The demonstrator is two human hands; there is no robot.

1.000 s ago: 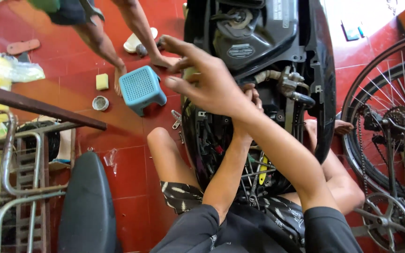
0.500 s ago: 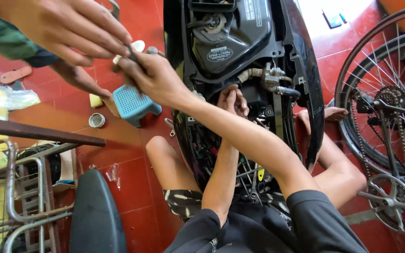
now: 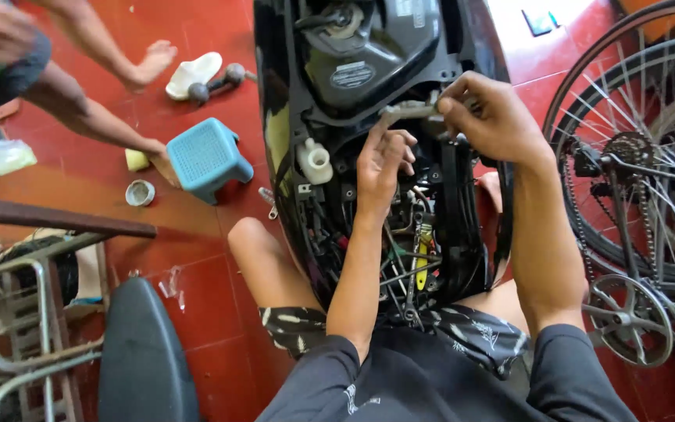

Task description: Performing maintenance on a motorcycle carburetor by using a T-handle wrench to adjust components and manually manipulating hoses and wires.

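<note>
The person sits on the red tiled floor (image 3: 197, 312) with an opened scooter body (image 3: 376, 141) between the knees, its cover panels off and the black tank (image 3: 369, 55), wiring and hoses laid bare. The right hand (image 3: 490, 117) pinches the end of a small grey bracket-like part (image 3: 409, 109) at the upper middle of the opening, its grip closed on that piece between thumb and fingers. The left hand (image 3: 383, 160) reaches up just below the same part, fingers curled and touching its underside or the fittings there; whether its grip has hold of anything cannot be told. A white capped reservoir (image 3: 314, 162) sits just to the left of that hand.

By the look of it the work is mid-way: the body is stripped open, and the grey part is neither clearly seated nor clearly free.

A blue plastic stool (image 3: 207, 159) stands on the floor nearby, and another person's hand (image 3: 164, 160) rests beside it. A bicycle wheel (image 3: 634, 156) stands at the right.
</note>
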